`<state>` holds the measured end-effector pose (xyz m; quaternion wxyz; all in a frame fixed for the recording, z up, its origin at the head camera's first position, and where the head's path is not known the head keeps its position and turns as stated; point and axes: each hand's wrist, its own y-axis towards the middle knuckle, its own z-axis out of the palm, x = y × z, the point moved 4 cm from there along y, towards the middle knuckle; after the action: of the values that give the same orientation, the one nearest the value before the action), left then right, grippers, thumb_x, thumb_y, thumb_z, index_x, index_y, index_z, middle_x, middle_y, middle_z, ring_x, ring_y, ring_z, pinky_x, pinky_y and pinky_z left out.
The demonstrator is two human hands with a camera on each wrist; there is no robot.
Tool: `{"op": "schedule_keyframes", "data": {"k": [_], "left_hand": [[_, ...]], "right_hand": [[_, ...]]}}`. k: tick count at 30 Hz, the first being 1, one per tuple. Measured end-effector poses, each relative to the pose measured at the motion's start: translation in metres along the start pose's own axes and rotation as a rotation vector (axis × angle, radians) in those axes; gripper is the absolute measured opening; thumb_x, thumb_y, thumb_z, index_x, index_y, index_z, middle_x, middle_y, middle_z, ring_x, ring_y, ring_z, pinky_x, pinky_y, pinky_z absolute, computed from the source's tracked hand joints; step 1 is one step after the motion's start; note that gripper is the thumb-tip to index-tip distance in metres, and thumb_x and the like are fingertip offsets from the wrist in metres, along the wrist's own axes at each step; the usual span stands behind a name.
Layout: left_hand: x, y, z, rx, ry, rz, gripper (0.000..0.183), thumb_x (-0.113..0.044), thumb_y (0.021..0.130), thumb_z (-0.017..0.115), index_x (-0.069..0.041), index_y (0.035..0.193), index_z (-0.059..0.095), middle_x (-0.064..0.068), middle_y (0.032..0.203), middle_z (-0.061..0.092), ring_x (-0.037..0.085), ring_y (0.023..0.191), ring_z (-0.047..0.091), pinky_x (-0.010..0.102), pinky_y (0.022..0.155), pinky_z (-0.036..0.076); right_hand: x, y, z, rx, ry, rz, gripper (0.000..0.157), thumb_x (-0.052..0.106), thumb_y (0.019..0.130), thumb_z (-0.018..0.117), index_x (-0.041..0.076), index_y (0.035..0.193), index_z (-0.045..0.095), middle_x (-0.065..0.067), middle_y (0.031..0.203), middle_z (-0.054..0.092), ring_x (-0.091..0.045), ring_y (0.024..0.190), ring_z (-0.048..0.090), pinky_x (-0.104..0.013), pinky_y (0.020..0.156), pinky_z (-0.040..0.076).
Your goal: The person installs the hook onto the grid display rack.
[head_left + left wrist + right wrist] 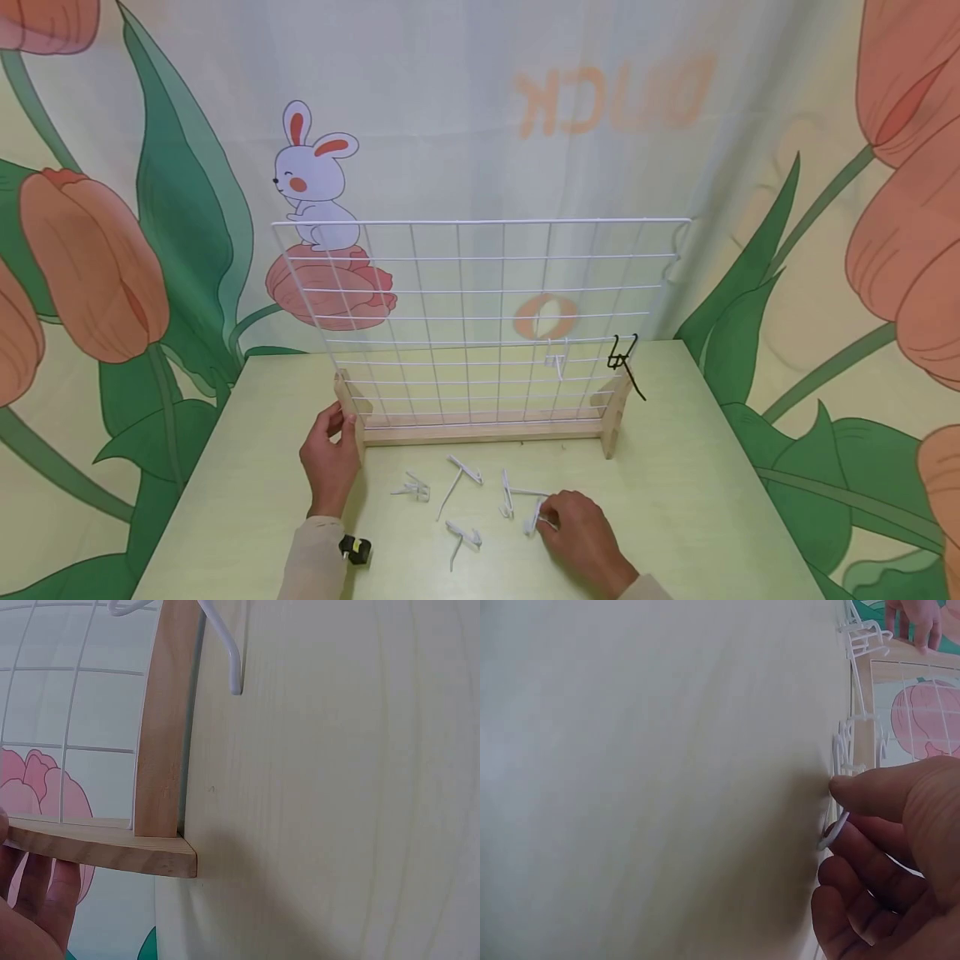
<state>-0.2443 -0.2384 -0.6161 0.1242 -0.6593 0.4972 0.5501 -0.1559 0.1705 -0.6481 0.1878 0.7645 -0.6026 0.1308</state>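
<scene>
A white wire grid panel (504, 222) stands upright in a wooden stand (480, 437). At the stand's left end my left hand (330, 467) grips the wooden side piece (161, 862), with fingers and thumb on opposite faces. My right hand (587, 533) is low over the table, pinching a white wire hook (533, 520) between thumb and fingers; part of that hook is hidden by the fingers. Several more white hooks (463, 533) lie loose on the table between the hands. On the grid's right part hang a white hook (556, 362) and a black hook (618, 361).
The pale table (705, 500) extends on both sides of the stand. Behind it hangs a curtain (450, 108) printed with tulips, a rabbit and orange letters. A small black device (356, 549) sits at the left wrist.
</scene>
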Motion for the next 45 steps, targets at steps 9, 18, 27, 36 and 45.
{"op": "schedule_keyframes", "data": {"k": [9,18,27,36,45], "left_hand": [[0.001,0.001,0.001,-0.002,-0.003,-0.002,0.034,-0.017,0.103,0.071,-0.009,0.136,0.068,0.013,0.116,0.078,0.028,0.106,0.075,0.047,0.085,0.061],[-0.002,0.001,-0.001,0.001,0.002,-0.022,0.034,-0.016,0.104,0.069,-0.007,0.137,0.067,0.015,0.118,0.078,0.031,0.107,0.074,0.045,0.086,0.061],[-0.002,0.001,-0.001,-0.003,-0.004,-0.033,0.033,-0.017,0.105,0.068,-0.006,0.136,0.067,0.015,0.119,0.078,0.032,0.108,0.074,0.045,0.086,0.061],[0.001,-0.001,0.000,-0.006,0.002,-0.026,0.034,-0.017,0.104,0.069,-0.007,0.136,0.067,0.016,0.117,0.077,0.032,0.107,0.075,0.048,0.086,0.061],[-0.002,-0.001,0.001,-0.002,-0.006,-0.031,0.034,-0.017,0.104,0.069,-0.007,0.136,0.067,0.016,0.117,0.077,0.031,0.107,0.074,0.049,0.087,0.061]], "right_hand": [[0.000,0.000,0.002,-0.011,-0.008,-0.005,0.013,0.016,0.085,0.087,0.022,0.083,0.075,0.016,0.078,0.060,0.001,0.074,0.052,-0.025,0.068,0.048],[0.003,-0.002,-0.002,-0.074,-0.026,-0.030,0.015,0.011,0.083,0.086,0.021,0.083,0.076,0.016,0.082,0.065,-0.004,0.081,0.057,-0.027,0.073,0.053],[0.006,-0.004,-0.003,-0.142,0.035,-0.089,0.021,0.004,0.082,0.086,0.021,0.085,0.075,0.014,0.085,0.065,-0.002,0.083,0.062,-0.025,0.075,0.056],[0.010,-0.003,-0.005,-0.194,0.084,-0.110,0.023,-0.003,0.078,0.085,0.017,0.083,0.076,0.012,0.084,0.068,-0.003,0.081,0.066,-0.024,0.071,0.057],[0.013,-0.004,-0.010,-0.246,0.142,-0.113,0.023,-0.004,0.079,0.084,0.016,0.087,0.076,0.011,0.085,0.071,0.003,0.076,0.064,-0.021,0.068,0.057]]}}
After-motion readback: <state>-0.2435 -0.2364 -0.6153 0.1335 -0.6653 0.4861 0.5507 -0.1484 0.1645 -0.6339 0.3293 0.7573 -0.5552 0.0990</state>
